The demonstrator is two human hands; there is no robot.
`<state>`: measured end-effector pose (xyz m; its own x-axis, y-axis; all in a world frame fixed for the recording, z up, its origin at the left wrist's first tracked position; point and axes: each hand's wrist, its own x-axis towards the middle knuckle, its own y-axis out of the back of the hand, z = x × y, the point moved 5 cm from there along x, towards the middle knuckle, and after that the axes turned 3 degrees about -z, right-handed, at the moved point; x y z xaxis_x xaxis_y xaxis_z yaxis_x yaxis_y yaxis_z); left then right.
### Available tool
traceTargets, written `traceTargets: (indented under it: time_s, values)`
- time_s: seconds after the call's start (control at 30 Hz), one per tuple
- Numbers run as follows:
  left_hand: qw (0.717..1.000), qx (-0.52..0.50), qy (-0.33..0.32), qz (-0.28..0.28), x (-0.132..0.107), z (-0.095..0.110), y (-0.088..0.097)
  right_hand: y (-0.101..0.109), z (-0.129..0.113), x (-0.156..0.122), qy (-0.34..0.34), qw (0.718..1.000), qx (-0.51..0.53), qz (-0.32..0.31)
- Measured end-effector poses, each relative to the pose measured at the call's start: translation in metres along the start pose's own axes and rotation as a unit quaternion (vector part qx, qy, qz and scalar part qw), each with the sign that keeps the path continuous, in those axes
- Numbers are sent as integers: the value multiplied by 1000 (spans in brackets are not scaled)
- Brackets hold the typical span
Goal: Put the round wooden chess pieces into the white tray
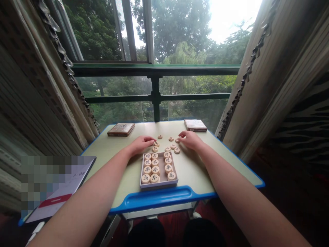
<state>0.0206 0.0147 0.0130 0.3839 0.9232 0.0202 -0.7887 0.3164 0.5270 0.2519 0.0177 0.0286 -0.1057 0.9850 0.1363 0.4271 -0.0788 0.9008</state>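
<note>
A shallow open box (159,186) stands near the front of the table, with stacked wooden xiangqi pieces in columns and a bare gap between the middle and right columns. My left hand (142,144) is beyond its far left corner, closed with the fingertips at a round xiangqi piece (156,144). Just nearer lies another piece (155,149). On the far right side my right hand (190,139) has its fingertips closed at a piece (177,140). Several loose pieces (173,146) lie between the hands, their characters facing up.
Two flat boxes, a brown one (121,129) and a paler one (195,125), lie at the table's far corners. The table (195,171) has a raised blue front tray (156,197). A partly blurred laptop or tablet (74,178) is at the left edge. Window railings (155,91) rise behind.
</note>
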Motion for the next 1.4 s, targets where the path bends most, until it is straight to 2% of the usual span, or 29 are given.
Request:
traceTargets:
  time_s: [0.27,0.53,0.67,0.87,1.0,1.13,1.23,1.3,1.4]
  values:
    - [1000,-8,8,-7,-1,0,1,-5,-1,3,51,998,-15,19]
    - [1000,11,5,-28,-2,3,0,-8,-3,3,55,998,-23,-12]
    - [999,34,8,-31,-1,2,-1,-7,-2,3,56,998,-22,15]
    - [997,82,-1,12,1,0,1,0,-13,-3,104,992,-40,59]
    - [997,77,2,11,0,2,1,6,-19,-10,89,996,-21,16]
    - [997,79,10,-9,-1,1,-1,10,-26,-18,69,993,51,-81]
    - [997,71,7,-1,-1,0,-1,9,-29,-23,62,986,57,-143]
    - [998,65,-4,9,0,0,0,7,-30,-24,64,984,47,-159]
    - [997,74,-15,34,1,1,4,6,-31,-23,78,987,37,-135]
